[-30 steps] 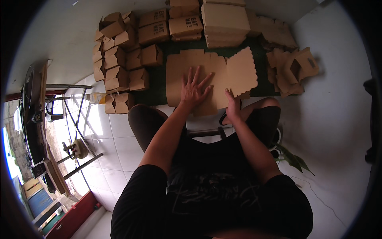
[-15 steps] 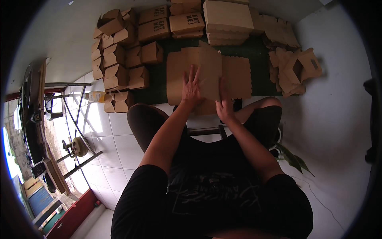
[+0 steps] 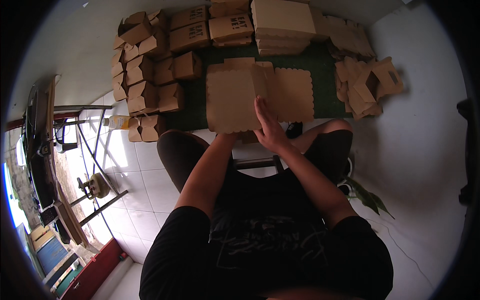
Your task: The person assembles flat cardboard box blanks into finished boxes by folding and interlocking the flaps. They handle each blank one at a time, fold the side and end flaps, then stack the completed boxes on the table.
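Note:
A flat brown cardboard box blank (image 3: 235, 95) with scalloped edges lies on the green mat (image 3: 322, 62) in front of my knees. Its left panel is raised and folded inward. My left hand (image 3: 227, 136) reaches under that panel's near edge, and its fingers are hidden by the card. My right hand (image 3: 267, 125) lies on the blank's middle fold, fingers stretched forward and pressing on the card beside the right panel (image 3: 295, 95).
Folded brown boxes (image 3: 150, 70) are piled at the left and printed ones (image 3: 230, 27) at the back. A stack of flat blanks (image 3: 282, 22) stands behind, more boxes (image 3: 367, 82) right. A bottle (image 3: 117, 121) lies left, a stool (image 3: 255, 162) under me.
The left panel has come up and over where my left hand lay flat a second ago; that hand is now beneath it. My right hand has slid forward onto the middle fold.

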A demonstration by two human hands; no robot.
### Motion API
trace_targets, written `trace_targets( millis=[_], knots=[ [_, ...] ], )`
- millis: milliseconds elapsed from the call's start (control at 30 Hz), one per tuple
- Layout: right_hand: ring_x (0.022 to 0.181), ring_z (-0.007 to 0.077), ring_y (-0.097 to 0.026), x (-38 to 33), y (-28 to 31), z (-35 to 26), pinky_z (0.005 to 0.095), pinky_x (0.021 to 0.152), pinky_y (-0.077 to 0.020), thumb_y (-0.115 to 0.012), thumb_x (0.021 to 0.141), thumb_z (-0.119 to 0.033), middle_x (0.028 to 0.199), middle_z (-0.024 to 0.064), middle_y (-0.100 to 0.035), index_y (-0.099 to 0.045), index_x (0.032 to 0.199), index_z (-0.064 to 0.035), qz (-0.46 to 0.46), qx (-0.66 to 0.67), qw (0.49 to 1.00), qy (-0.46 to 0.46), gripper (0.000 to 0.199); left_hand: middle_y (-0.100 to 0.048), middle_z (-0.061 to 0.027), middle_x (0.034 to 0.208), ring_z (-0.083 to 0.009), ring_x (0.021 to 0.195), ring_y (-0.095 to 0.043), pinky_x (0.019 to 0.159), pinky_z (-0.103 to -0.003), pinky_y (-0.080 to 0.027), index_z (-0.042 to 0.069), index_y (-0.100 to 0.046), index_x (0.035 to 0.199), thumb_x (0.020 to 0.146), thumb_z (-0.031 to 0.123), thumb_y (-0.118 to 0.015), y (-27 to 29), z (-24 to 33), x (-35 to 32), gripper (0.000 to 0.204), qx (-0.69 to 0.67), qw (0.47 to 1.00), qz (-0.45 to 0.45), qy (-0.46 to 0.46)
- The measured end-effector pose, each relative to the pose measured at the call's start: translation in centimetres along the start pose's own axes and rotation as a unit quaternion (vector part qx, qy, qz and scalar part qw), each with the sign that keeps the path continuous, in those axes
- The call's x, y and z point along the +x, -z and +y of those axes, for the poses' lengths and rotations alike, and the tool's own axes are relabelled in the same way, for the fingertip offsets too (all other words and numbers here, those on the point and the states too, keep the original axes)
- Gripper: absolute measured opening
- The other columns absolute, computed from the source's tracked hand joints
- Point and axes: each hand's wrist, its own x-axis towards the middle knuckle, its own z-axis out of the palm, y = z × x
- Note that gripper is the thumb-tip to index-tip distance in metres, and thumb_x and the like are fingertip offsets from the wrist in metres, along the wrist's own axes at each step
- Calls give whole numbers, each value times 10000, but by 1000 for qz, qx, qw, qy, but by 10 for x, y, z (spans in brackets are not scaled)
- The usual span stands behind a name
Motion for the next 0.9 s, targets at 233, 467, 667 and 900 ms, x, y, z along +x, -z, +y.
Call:
trace_targets(
  millis=[233, 467, 667, 900],
  knots=[
    [1675, 534, -263, 10, -9, -6, 610, 1368, -292, -790, 958, -134, 1834, 273, -242, -175, 1802, -35, -3, -79, 997, 16, 1049, -605, -105, 1626, -255, 1453, -600, 1257, -416, -462, 65, -498, 1673, 1194, 351, -559, 59, 57, 13, 562, -125, 990, 26, 51],
    [1688, 516, -248, 8, -16, -2, 599, 1383, -260, -816, 916, -180, 1833, 259, -260, -206, 1784, 0, -39, -114, 993, -2, 1076, -775, -126, 1379, -227, 1203, -755, 1044, -398, -587, 13, -738, 1418, 1109, 69, -591, 125, 189, 79, 346, 37, 975, 181, 120],
    [1707, 480, -230, 8, -23, 2, 576, 1402, -211, -783, 934, -257, 1830, 251, -280, -263, 1760, 25, -54, -150, 987, -7, 1016, -686, -170, 1493, -384, 1352, -684, 1154, -479, -538, 167, -704, 1524, 1098, 138, -629, 94, 211, 83, 433, 372, 915, 119, -104],
    [1693, 480, -274, 6, -22, 2, 572, 1373, -275, -815, 901, -230, 1817, 243, -323, -340, 1745, 0, -58, -142, 988, -9, 996, -386, -38, 1837, -354, 1730, -249, 1392, -638, -177, 380, -538, 1692, 1167, 463, -526, 29, 185, 73, 531, 507, 842, -144, -118]
  ],
)
